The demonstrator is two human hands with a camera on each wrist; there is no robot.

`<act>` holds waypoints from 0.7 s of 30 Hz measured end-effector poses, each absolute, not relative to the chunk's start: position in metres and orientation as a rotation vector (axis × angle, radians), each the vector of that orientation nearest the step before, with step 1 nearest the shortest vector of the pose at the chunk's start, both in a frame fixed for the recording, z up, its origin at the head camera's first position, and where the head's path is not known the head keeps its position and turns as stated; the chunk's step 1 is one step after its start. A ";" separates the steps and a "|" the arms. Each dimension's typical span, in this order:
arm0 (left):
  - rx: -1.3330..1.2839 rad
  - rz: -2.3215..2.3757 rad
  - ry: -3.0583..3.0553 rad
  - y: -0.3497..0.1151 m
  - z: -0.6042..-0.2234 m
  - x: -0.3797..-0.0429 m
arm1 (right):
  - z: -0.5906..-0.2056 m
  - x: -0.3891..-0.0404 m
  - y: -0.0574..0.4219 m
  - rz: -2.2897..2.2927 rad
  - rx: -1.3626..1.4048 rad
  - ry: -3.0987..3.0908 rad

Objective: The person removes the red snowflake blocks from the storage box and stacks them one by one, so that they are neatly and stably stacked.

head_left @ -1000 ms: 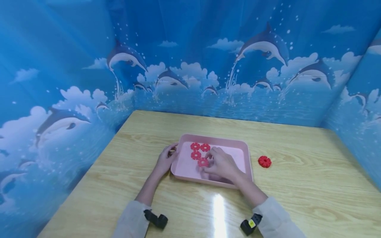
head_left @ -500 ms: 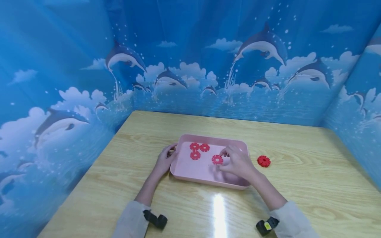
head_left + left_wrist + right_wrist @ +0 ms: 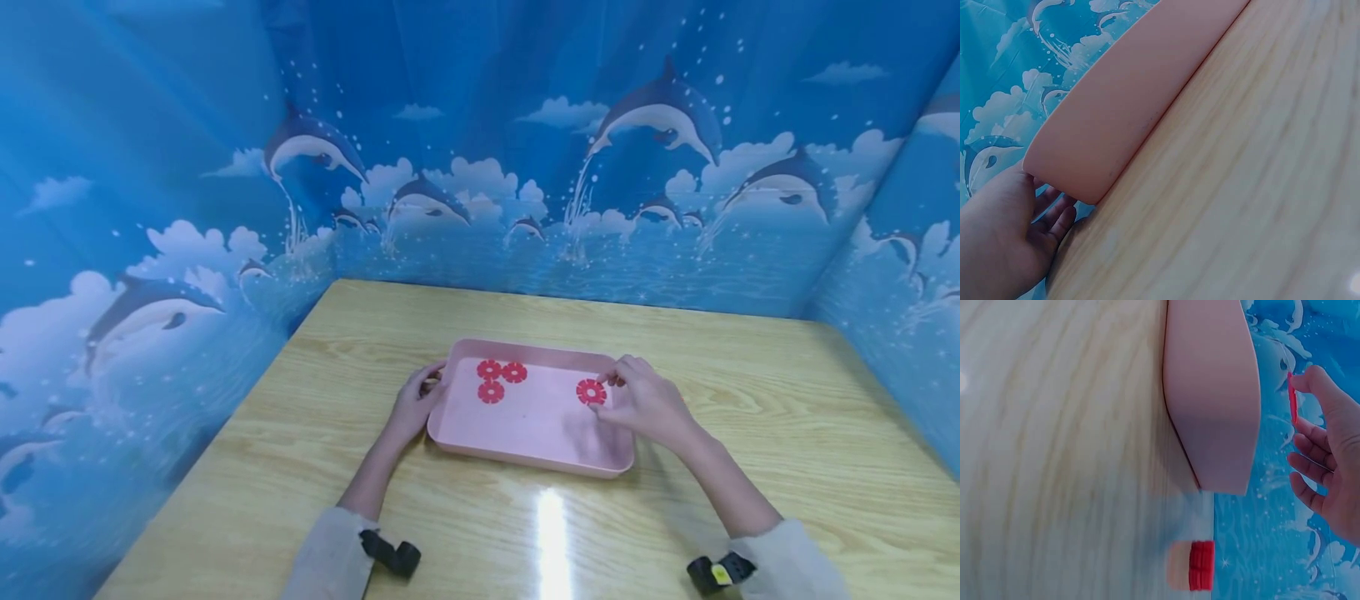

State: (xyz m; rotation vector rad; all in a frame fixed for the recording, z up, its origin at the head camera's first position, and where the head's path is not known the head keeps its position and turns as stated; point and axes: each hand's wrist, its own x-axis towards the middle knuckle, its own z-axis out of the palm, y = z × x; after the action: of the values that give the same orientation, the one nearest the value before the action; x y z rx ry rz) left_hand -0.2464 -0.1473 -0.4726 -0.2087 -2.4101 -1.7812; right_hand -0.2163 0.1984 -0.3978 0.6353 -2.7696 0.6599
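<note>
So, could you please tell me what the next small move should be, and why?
I'd probably ease the red disc over the right rim of the pink tray and lower it onto the red stack: the right grip pinches the disc above the tray, and the stack stands on the table beside that end.

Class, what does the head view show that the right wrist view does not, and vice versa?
Head only: the left hand, and three flat red notched rings inside the pink rectangular tray.
Right wrist only: a short red stack on the pale wood-grain table.
Both: the right hand pinching another red ring, the tray, the table and the blue sea-print backdrop.
</note>
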 end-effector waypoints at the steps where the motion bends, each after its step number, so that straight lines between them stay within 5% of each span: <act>1: -0.208 -1.785 -2.410 -0.147 -0.472 -0.246 | -0.397 -0.216 0.202 0.658 0.624 -2.774; 11: -0.230 -1.769 -2.430 -0.140 -0.439 -0.224 | -0.396 -0.214 0.234 0.652 0.533 -2.785; 21: -0.219 -1.779 -2.405 -0.148 -0.472 -0.246 | -0.399 -0.213 0.266 0.608 0.482 -2.747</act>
State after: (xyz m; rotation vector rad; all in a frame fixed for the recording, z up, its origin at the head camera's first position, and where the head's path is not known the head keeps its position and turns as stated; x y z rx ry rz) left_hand -0.2461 -0.1479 -0.4719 -0.2192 -2.4047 -1.7795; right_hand -0.2132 0.2660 -0.3986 0.4818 -2.7469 0.6084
